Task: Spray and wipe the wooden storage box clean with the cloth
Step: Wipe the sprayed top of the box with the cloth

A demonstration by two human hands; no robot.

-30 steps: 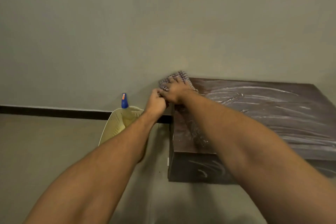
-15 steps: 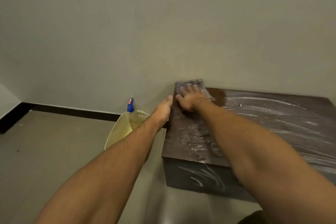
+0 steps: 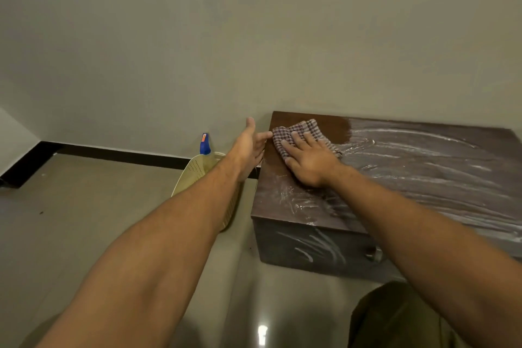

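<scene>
A dark wooden storage box (image 3: 423,178) stands on the floor against the wall, its top streaked with white foam. A checked cloth (image 3: 296,133) lies flat on the box's far left corner, where the wood looks clean and brown. My right hand (image 3: 308,158) presses flat on the cloth with straight fingers. My left hand (image 3: 251,144) hovers open just off the box's left edge, fingertips near the cloth's corner. A spray bottle with a blue top (image 3: 205,144) stands in a basket to the left.
A cream perforated plastic basket (image 3: 195,175) leans on the floor between my left arm and the box. White smears mark the box's front face (image 3: 316,246). The grey wall runs right behind the box. My knee (image 3: 395,319) shows at bottom right.
My left hand let go of the cloth and opened beside the box. My right hand flattened the cloth and slid it slightly right on the top. The view tilted downward.
</scene>
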